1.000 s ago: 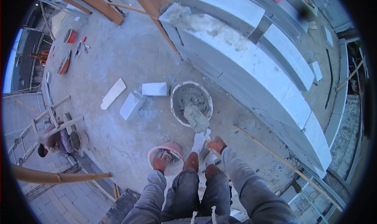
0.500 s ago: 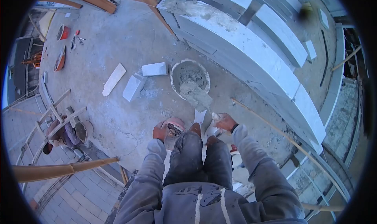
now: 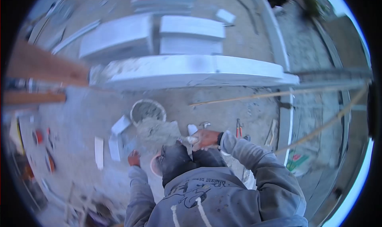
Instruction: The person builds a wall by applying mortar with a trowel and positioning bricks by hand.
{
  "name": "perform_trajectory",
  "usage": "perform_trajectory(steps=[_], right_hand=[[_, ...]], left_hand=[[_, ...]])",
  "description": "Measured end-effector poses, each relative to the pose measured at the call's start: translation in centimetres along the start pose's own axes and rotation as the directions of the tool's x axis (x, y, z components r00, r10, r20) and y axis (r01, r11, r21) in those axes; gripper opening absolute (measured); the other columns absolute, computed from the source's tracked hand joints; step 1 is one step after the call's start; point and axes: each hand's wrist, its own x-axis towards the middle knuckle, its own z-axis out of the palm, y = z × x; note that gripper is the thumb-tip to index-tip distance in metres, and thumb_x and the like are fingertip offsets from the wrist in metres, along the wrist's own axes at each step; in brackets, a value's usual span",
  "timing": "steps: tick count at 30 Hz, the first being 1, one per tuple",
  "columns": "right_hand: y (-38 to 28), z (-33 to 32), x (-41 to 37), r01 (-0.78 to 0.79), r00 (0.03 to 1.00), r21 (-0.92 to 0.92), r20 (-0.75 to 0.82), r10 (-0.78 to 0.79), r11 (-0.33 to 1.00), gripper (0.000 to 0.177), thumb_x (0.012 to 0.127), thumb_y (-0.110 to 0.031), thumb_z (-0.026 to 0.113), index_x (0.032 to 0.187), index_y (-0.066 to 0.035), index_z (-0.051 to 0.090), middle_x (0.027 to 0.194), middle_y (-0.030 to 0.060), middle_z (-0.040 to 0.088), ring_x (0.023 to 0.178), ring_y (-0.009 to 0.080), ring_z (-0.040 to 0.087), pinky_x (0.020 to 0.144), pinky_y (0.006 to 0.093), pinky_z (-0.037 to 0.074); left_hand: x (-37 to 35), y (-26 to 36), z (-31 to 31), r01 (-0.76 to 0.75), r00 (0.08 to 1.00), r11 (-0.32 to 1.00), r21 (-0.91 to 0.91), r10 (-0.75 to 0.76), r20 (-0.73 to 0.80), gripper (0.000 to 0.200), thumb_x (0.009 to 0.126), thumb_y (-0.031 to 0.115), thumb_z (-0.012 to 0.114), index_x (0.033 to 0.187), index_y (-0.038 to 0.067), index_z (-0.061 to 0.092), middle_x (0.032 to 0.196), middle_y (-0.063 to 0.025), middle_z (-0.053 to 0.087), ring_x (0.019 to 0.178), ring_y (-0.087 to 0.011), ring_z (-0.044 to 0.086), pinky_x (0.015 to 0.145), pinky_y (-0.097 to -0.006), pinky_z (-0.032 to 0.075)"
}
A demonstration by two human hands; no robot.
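Observation:
My right hand [image 3: 207,140] is closed around the handle of a trowel [image 3: 192,139]. Wet grey mortar [image 3: 159,130] covers the trowel's broad blade, which lies in view just in front of the round mortar bucket [image 3: 162,108]. More mortar sits inside that bucket. My left hand [image 3: 134,158] is low on the left, near a small pinkish bucket [image 3: 154,166] partly hidden by my leg. Blur hides how its fingers are held, and nothing shows in it.
A low wall of pale blocks [image 3: 238,67] crosses ahead, with stacked blocks [image 3: 191,28] behind. Loose blocks [image 3: 114,147] lie left. A hammer [image 3: 205,124], orange-handled pliers [image 3: 239,130] and a long pole [image 3: 246,96] are to the right.
My view has swung right, so the wall now runs across in front. My left hand has come off the pinkish bucket. The loaded trowel stays in my right hand, now turned to point left.

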Motion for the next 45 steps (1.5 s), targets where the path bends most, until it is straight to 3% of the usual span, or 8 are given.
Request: perform_trajectory(steps=[5,12,22,28,30,34,41,45], right_hand=[[3.0,2.7,-8.8,0.192,0.974,0.184,-0.156,-0.164,0.964,0.021,0.073,-0.021,0.068,0.074,-0.004,0.055,0.061,0.0018,0.052,0.049,0.0096,0.051,0.046,0.0251,0.042],[10.0,6.5,-18.9,0.349,0.811,0.249,-0.563,-0.158,0.903,0.018,0.076,-0.017,0.065,0.071,-0.004,0.053,0.057,0.0007,0.052,0.049,0.0096,0.051,0.047,0.0242,0.040],[24.9,6.8,-24.5,0.757,0.312,0.406,-0.913,0.263,0.512,0.012,0.075,-0.008,0.063,0.074,-0.003,0.052,0.058,0.0045,0.053,0.046,0.0141,0.053,0.043,0.0275,0.044],[37.9,-6.5,-25.4,0.808,0.166,0.401,-0.858,0.487,0.431,0.012,0.070,-0.009,0.064,0.077,-0.001,0.057,0.062,0.0050,0.056,0.047,0.0142,0.054,0.044,0.0301,0.044],[41.0,-14.0,-26.6,0.642,-0.024,0.445,-0.803,0.596,0.624,0.013,0.069,-0.011,0.065,0.075,0.000,0.059,0.064,0.0059,0.058,0.048,0.0152,0.055,0.044,0.0304,0.044],[51.2,-28.5,-24.4,0.757,0.074,0.423,-0.814,0.577,0.499,0.016,0.068,-0.013,0.064,0.076,0.001,0.061,0.067,0.0073,0.061,0.052,0.0159,0.057,0.047,0.0314,0.046],[56.4,-49.2,-26.6,0.886,0.193,0.345,-0.882,0.431,0.311,0.022,0.078,-0.020,0.058,0.091,-0.003,0.058,0.071,0.0064,0.058,0.054,0.0160,0.056,0.047,0.0291,0.047],[56.0,-58.1,-29.9,0.977,0.210,0.202,-0.896,0.390,-0.062,0.020,0.080,-0.023,0.056,0.086,-0.004,0.056,0.065,0.0032,0.052,0.051,0.0149,0.053,0.045,0.0277,0.046]], left_hand=[[1.1,10.3,5.7,-0.190,0.982,0.920,0.343,0.181,0.060,0.029,0.090,0.022,0.051,0.094,-0.005,0.061,0.078,-0.0080,0.061,0.065,-0.0154,0.057,0.059,-0.0283,0.048],[1.6,21.1,20.1,-0.438,0.872,0.837,0.328,0.307,0.382,0.030,0.089,0.022,0.052,0.098,-0.005,0.059,0.086,-0.0095,0.061,0.069,-0.0165,0.058,0.061,-0.0299,0.050],[-10.7,31.4,48.3,-0.803,0.524,0.562,0.197,0.509,0.683,0.041,0.089,0.032,0.051,0.104,-0.005,0.060,0.088,-0.0103,0.062,0.072,-0.0174,0.060,0.071,-0.0294,0.047],[-14.5,31.2,65.9,-0.933,0.354,0.243,0.265,0.497,0.792,0.038,0.089,0.029,0.051,0.104,-0.004,0.060,0.093,-0.0138,0.063,0.087,-0.0214,0.061,0.078,-0.0319,0.046],[-16.0,30.0,74.2,-0.947,0.320,0.173,0.269,0.508,0.800,0.037,0.090,0.029,0.050,0.104,-0.003,0.060,0.095,-0.0153,0.063,0.089,-0.0239,0.061,0.079,-0.0336,0.046],[-15.1,25.1,90.7,-0.970,0.233,0.040,0.241,0.454,0.860,0.038,0.091,0.032,0.048,0.106,-0.001,0.060,0.100,-0.0189,0.062,0.094,-0.0319,0.060,0.080,-0.0376,0.045],[-18.5,20.1,104.7,-0.855,0.504,0.022,0.518,0.265,0.822,0.050,0.092,0.045,0.038,0.106,0.002,0.058,0.094,-0.0234,0.061,0.091,-0.0384,0.058,0.079,-0.0405,0.044],[-18.2,19.8,103.7,-0.829,0.535,-0.041,0.558,0.232,0.812,0.051,0.093,0.045,0.033,0.103,0.002,0.059,0.091,-0.0237,0.061,0.087,-0.0404,0.057,0.077,-0.0437,0.044]])
